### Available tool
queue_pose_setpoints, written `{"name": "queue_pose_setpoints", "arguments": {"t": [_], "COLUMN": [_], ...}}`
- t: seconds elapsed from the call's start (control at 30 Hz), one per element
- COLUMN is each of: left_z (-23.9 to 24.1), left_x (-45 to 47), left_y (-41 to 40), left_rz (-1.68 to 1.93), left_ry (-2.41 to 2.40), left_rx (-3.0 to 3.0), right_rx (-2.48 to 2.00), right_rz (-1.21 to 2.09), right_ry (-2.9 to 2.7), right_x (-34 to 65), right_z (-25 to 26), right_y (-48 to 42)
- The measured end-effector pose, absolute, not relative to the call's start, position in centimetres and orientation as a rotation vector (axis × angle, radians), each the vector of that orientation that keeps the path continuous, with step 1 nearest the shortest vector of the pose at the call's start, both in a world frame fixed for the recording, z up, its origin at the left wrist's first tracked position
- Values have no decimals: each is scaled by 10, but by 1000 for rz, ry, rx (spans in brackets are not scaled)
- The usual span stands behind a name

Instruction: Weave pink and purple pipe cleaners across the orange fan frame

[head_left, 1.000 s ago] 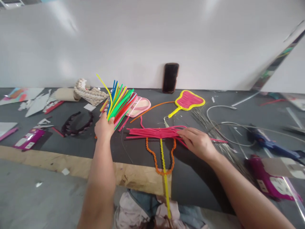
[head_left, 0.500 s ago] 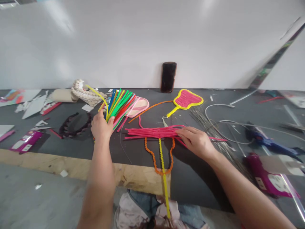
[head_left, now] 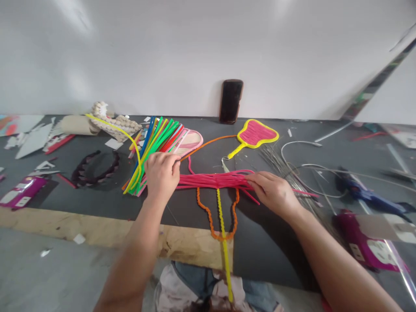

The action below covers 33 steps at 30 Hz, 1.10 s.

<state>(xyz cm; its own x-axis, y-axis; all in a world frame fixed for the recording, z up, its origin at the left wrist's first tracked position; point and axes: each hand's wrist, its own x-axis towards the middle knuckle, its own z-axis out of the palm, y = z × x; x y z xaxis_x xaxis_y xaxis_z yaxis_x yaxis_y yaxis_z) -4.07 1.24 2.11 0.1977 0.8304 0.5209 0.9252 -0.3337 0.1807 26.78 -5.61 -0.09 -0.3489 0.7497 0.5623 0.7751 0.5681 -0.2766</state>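
A flat row of pink pipe cleaners lies crosswise in front of me. At its left end my left hand is closed, the fingertips curled around the strands. My right hand pinches the right end, where a few loose strands stick out. From under the row hangs an orange twisted pipe cleaner loop. A yellow twisted pipe cleaner stem runs down its middle toward my lap. A bundle of multicoloured pipe cleaners lies on the table just behind my left hand.
At the back lie a finished pink and yellow fan and an upright phone. A dark braided headband is on the left. Wires, a blue glue gun and a purple box lie on the right.
My left hand has let go of the multicoloured bundle and moved right to the pink row's left end. The bundle rests on the table. My right hand stays at the right end.
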Motion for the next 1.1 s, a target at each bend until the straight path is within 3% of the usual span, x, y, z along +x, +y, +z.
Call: {"name": "queue_pose_setpoints", "arguments": {"t": [0.2,0.3,0.77,1.1], "left_z": [13,13,6,7], "left_x": [-62,-63,-59,-69], "left_y": [30,32,29,37], "left_rz": [-189,-79,-125,-497], "left_ry": [-2143,-2199,-2235,-2264], "left_rx": [-2145,-2102,-1989,-1932], "right_rx": [-1162,-1142,-1109,-1154], "right_rz": [-63,-44,3,45], "right_ry": [-2151,-2168,-2182,-2217], "right_x": [264,264,262,262], "right_z": [-4,-4,-5,-8], "right_y": [-58,-58,-58,-58]}}
